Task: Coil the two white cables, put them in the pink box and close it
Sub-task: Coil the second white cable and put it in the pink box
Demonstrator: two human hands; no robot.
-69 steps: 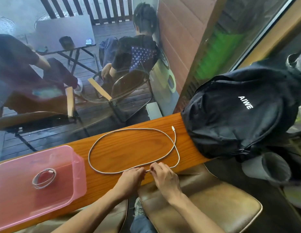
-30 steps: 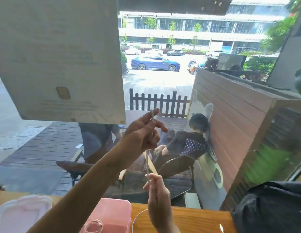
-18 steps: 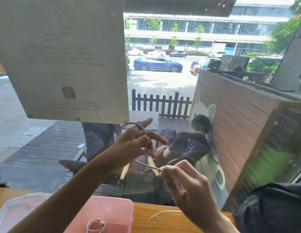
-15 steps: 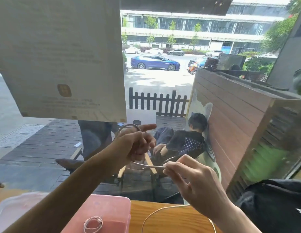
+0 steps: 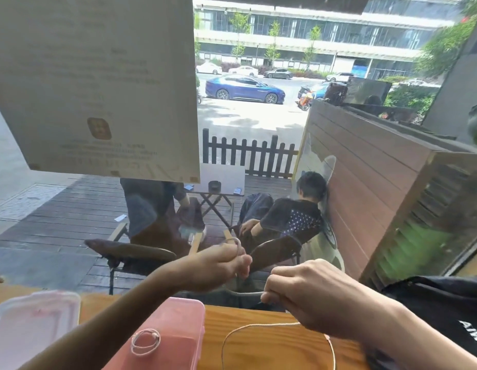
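Observation:
My left hand [image 5: 218, 265] is raised above the wooden counter [image 5: 272, 348] and grips one end of a white cable [image 5: 258, 327], with a small loop showing above its fingers. My right hand [image 5: 309, 292] pinches the same cable a short way along, level with the left. The rest of the cable hangs down and lies in a loose loop on the counter. The open pink box [image 5: 176, 332] stands at the lower left, and a coiled white cable [image 5: 145, 341] lies inside it.
The box's translucent lid [image 5: 32, 324] lies on the counter to the left. A black backpack [image 5: 440, 316] fills the counter's right end. A large window runs just behind the counter, with a paper notice [image 5: 98, 84] stuck on it; people sit outside.
Both hands have lifted the cable off the counter, then sunk lower in view. My left hand has closed around its end while my right hand feeds cable toward it.

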